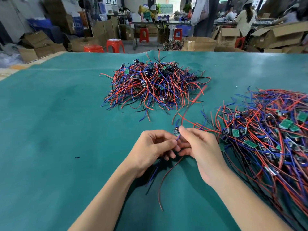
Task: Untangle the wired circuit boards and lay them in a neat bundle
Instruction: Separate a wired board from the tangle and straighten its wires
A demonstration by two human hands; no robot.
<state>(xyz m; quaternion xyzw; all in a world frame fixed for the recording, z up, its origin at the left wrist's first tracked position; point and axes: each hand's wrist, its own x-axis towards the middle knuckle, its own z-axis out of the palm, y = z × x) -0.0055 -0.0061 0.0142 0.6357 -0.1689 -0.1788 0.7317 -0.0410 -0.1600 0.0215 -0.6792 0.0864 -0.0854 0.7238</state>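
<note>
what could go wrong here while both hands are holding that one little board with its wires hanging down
1. The left hand and right hand pinch one small board whose wires hang loose over the mat; a hard pull could strain the wire joints.
2. The right-hand pile lies close beside the right hand, and some of its red wires reach toward the board, so strands could snag again.
3. The far pile is a loose tangle; a board dropped there would undo the sorting.

Green-covered table (66, 114), tangled wire pile (153, 85) centre, larger wired-board heap (266, 135) right
</note>
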